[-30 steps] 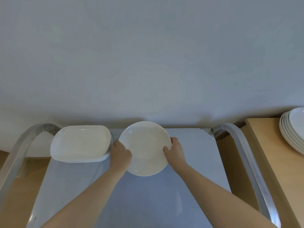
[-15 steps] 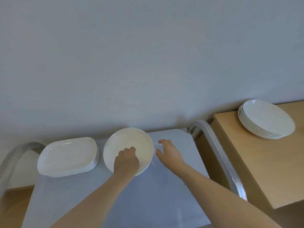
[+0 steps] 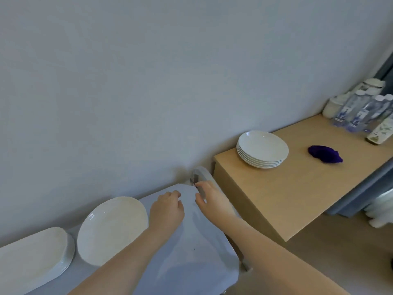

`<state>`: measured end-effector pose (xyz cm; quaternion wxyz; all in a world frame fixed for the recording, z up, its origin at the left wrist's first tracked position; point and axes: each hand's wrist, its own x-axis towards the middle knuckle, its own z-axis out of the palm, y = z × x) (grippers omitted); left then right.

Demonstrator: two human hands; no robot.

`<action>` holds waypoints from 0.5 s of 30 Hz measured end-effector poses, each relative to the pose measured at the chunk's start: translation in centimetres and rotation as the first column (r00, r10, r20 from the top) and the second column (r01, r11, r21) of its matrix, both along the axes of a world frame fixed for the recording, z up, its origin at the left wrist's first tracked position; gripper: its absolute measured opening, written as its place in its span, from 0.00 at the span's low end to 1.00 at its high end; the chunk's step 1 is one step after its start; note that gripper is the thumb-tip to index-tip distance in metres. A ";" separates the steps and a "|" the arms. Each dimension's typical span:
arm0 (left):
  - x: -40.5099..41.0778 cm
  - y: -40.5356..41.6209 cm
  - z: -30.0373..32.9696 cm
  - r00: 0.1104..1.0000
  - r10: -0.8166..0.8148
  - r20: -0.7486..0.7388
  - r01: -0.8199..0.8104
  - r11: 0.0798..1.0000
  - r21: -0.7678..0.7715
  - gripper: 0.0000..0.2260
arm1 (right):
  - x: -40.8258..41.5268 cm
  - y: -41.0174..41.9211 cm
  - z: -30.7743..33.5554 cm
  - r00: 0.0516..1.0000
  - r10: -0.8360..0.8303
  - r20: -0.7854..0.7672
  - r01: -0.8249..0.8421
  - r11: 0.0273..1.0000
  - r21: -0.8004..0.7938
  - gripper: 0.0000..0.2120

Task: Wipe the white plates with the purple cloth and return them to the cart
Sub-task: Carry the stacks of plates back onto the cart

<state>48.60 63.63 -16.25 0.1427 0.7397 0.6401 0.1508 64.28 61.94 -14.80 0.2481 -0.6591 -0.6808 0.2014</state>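
A round white plate [image 3: 112,229] lies on the grey top of the cart [image 3: 191,262], at its far left part, and no hand touches it. Just to the left of it, also on the cart, lies a white rectangular dish [image 3: 32,256], its edge very near to the plate. The left hand [image 3: 167,210] is over the cart top just right of the round plate, with the fingers loosely curled and holding nothing. The right hand [image 3: 209,199] is beside it, near the far right corner of the cart, with fingers relaxed and a little spread, also holding nothing. Behind the right hand the curved metal handle [image 3: 201,174] of the cart is seen.

To the right of the cart stands a wooden tabletop [image 3: 287,199]. On its far left part there is a stack of white plates [image 3: 262,149]. The purple cloth [image 3: 324,153] lies crumpled to the right of the stack, apart from it. At the far right end of the tabletop stand several clear bottles [image 3: 359,111] with white caps and some white containers [image 3: 335,106], blurred.
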 end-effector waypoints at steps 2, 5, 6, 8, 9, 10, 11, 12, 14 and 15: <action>2.4 -0.5 0.4 0.999 -0.047 -0.005 0.047 0.999 0.021 0.15 | 2.5 -0.9 0.2 0.999 -0.039 -0.008 0.039 0.999 0.029 0.17; 6.2 -1.4 1.0 0.995 -0.101 0.008 0.100 0.993 0.065 0.14 | 6.2 -2.3 0.5 0.995 -0.099 0.019 0.098 0.994 0.048 0.17; 7.5 -1.7 1.1 0.993 -0.121 0.014 0.119 0.989 0.086 0.14 | 7.5 -2.8 0.6 0.992 -0.121 0.022 0.120 0.992 0.040 0.17; 10.3 -2.6 1.3 0.985 -0.168 0.032 0.163 0.980 0.111 0.13 | 10.2 -4.1 0.7 0.988 -0.153 0.021 0.153 0.988 0.031 0.17; 11.7 -3.1 1.3 0.980 -0.194 0.041 0.189 0.976 0.109 0.13 | 11.6 -4.7 0.7 0.987 -0.159 0.026 0.158 0.987 0.034 0.17; 13.2 -3.5 1.3 0.975 -0.219 0.043 0.214 0.972 0.098 0.13 | 13.0 -5.4 0.6 0.986 -0.163 0.036 0.162 0.986 0.035 0.17; 14.6 -4.0 1.2 0.970 -0.240 0.043 0.236 0.968 0.085 0.13 | 14.3 -6.1 0.5 0.985 -0.169 0.045 0.167 0.985 0.029 0.17; 16.0 -4.5 1.1 0.965 -0.259 0.040 0.255 0.964 0.073 0.13 | 15.7 -6.8 0.3 0.983 -0.177 0.054 0.177 0.984 0.016 0.17; 18.6 -5.6 1.0 0.955 -0.296 0.019 0.295 0.954 0.047 0.13 | 18.4 -8.1 -0.1 0.977 -0.200 0.071 0.203 0.979 -0.028 0.18; 19.9 -6.1 0.9 0.949 -0.315 0.006 0.314 0.949 0.033 0.13 | 19.6 -8.7 -0.2 0.974 -0.210 0.081 0.215 0.975 -0.052 0.18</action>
